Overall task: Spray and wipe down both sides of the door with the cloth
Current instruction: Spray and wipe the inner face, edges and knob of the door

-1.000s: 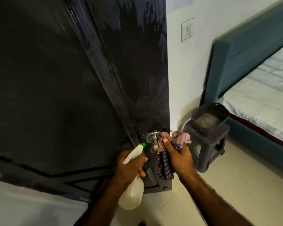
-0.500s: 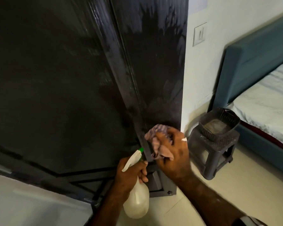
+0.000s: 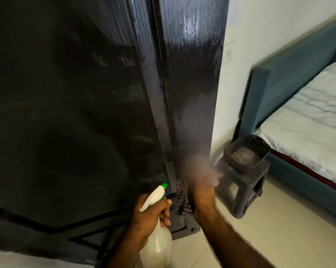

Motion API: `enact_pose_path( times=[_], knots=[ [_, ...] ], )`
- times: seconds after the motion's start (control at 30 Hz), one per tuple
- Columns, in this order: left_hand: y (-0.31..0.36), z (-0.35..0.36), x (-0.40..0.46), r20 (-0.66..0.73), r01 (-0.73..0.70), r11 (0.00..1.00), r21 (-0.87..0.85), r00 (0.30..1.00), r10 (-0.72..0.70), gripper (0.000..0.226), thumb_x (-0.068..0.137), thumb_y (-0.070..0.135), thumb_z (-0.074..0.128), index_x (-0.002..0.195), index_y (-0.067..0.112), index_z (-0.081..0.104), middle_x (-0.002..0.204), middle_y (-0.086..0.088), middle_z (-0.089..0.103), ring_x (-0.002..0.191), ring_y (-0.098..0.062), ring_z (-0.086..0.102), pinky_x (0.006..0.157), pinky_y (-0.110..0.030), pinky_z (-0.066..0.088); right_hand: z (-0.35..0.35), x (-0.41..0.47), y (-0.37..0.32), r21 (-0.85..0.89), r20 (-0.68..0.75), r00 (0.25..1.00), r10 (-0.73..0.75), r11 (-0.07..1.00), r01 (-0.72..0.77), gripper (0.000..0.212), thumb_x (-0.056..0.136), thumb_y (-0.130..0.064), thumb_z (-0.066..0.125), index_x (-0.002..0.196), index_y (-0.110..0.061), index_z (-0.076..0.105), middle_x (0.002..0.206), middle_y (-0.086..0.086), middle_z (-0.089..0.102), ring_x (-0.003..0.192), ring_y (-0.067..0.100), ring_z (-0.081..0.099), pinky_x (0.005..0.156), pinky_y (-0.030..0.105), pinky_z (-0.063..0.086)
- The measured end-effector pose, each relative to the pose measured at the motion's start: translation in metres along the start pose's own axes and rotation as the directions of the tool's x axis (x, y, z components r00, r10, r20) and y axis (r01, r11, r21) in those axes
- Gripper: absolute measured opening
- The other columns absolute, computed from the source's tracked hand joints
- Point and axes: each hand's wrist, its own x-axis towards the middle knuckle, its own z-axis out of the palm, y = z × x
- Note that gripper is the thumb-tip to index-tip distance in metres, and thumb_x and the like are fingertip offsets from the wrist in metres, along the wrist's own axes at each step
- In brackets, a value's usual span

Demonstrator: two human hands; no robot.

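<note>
Low in the centre of the frame, the right hand (image 3: 201, 192), blurred with motion, grips the limp striped cloth (image 3: 183, 200) against the wet dark door (image 3: 192, 93). Being soft and light, the cloth likely works best bunched in the palm. Just left of it, the left hand (image 3: 149, 215) is wrapped around the neck of the spray bottle (image 3: 157, 242), whose contents cannot be made out. At right, a basket (image 3: 247, 153) sits on a stool (image 3: 246, 180), apparently empty.

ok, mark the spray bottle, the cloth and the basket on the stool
spray bottle (image 3: 157, 246): head view, translucent body below the left hand.
cloth (image 3: 183, 200): head view, striped part hanging beside the right hand.
basket (image 3: 257, 165): head view, front wall.
</note>
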Motion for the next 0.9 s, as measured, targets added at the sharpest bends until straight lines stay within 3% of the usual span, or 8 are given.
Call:
enact_pose_path(
  times=[0.07, 0.17, 0.33, 0.43, 0.5, 0.67, 0.8, 0.9],
  knots=[
    [0.003, -0.011, 0.007, 0.021, -0.011, 1.000, 0.013, 1.000, 0.010, 0.020, 0.091, -0.001, 0.073, 0.107, -0.002, 0.061, 0.063, -0.018, 0.063, 0.045, -0.026, 0.056, 0.048, -0.032, 0.048, 0.016, -0.004, -0.001, 0.171, 0.028, 0.989, 0.144, 0.974, -0.146, 0.037, 0.090, -0.032, 0.085, 0.119, -0.011, 0.075, 0.112, 0.015, 0.081, 0.106, 0.035, 0.078, 0.102, 0.054, 0.060],
    [0.009, -0.028, 0.016, 0.055, 0.001, 0.999, 0.034, 0.998, -0.003, 0.030, 0.092, 0.002, 0.075, 0.116, 0.005, 0.059, 0.064, -0.015, 0.066, 0.046, -0.023, 0.057, 0.048, -0.031, 0.052, 0.015, 0.005, -0.016, 0.069, -0.086, 0.996, -0.015, 0.997, 0.021, 0.025, 0.093, -0.024, 0.081, 0.115, -0.019, 0.074, 0.114, 0.010, 0.080, 0.108, 0.029, 0.076, 0.095, 0.042, 0.059],
    [0.014, -0.055, 0.038, 0.082, -0.003, 0.994, 0.106, 0.997, -0.006, 0.036, 0.092, 0.009, 0.077, 0.122, -0.002, 0.059, 0.064, -0.011, 0.068, 0.047, -0.021, 0.061, 0.052, -0.030, 0.057, 0.036, 0.039, -0.050, -0.324, 0.027, 0.936, -0.351, 0.882, 0.341, 0.051, 0.094, -0.075, 0.064, 0.107, -0.027, 0.074, 0.101, -0.003, 0.080, 0.093, 0.010, 0.074, 0.088, 0.034, 0.058],
    [0.023, -0.058, 0.045, 0.091, 0.004, 0.995, 0.096, 0.996, -0.013, 0.030, 0.092, 0.006, 0.076, 0.117, 0.001, 0.060, 0.062, -0.011, 0.067, 0.045, -0.021, 0.059, 0.050, -0.029, 0.056, 0.044, 0.054, -0.037, -0.696, 0.333, 0.673, -0.660, 0.309, 0.648, 0.039, 0.103, -0.063, 0.060, 0.094, -0.026, 0.072, 0.102, -0.002, 0.072, 0.099, 0.019, 0.069, 0.085, 0.035, 0.056],
    [0.030, -0.058, 0.049, 0.102, -0.001, 0.996, 0.087, 0.995, -0.008, 0.026, 0.093, 0.004, 0.075, 0.114, -0.001, 0.061, 0.060, -0.011, 0.065, 0.044, -0.021, 0.058, 0.049, -0.028, 0.055, 0.040, 0.070, -0.024, -0.762, 0.577, 0.546, -0.607, -0.159, 0.628, 0.034, 0.099, -0.054, 0.059, 0.109, -0.025, 0.074, 0.123, 0.015, 0.068, 0.112, 0.039, 0.061, 0.091, 0.045, 0.054],
    [0.041, -0.063, 0.056, 0.117, -0.007, 0.995, 0.099, 0.993, -0.005, 0.026, 0.092, 0.004, 0.076, 0.112, 0.000, 0.060, 0.061, -0.011, 0.066, 0.044, -0.021, 0.059, 0.048, -0.028, 0.054, 0.030, 0.108, -0.041, -0.524, 0.841, 0.505, -0.195, -0.527, 0.669, 0.058, 0.102, -0.049, 0.045, 0.153, -0.021, 0.044, 0.154, 0.020, 0.054, 0.138, 0.049, 0.053, 0.110, 0.062, 0.049],
    [0.045, -0.064, 0.061, 0.123, -0.019, 0.991, 0.129, 0.992, 0.003, 0.021, 0.092, 0.006, 0.076, 0.109, 0.000, 0.064, 0.061, -0.010, 0.066, 0.045, -0.021, 0.061, 0.052, -0.032, 0.059, 0.040, 0.107, -0.058, -0.504, 0.859, 0.473, -0.199, -0.496, 0.707, 0.060, 0.096, -0.059, 0.048, 0.143, -0.023, 0.057, 0.141, 0.015, 0.062, 0.121, 0.040, 0.063, 0.091, 0.056, 0.062],
    [0.048, -0.061, 0.064, 0.091, -0.019, 0.994, 0.104, 0.996, 0.010, 0.023, 0.092, 0.006, 0.076, 0.111, 0.001, 0.064, 0.061, -0.010, 0.067, 0.046, -0.021, 0.061, 0.054, -0.033, 0.057, 0.045, 0.102, -0.038, -0.719, 0.584, 0.635, -0.505, 0.040, 0.694, 0.055, 0.089, -0.050, 0.074, 0.138, -0.025, 0.065, 0.127, 0.004, 0.072, 0.113, 0.024, 0.068, 0.097, 0.038, 0.057]
  ],
)
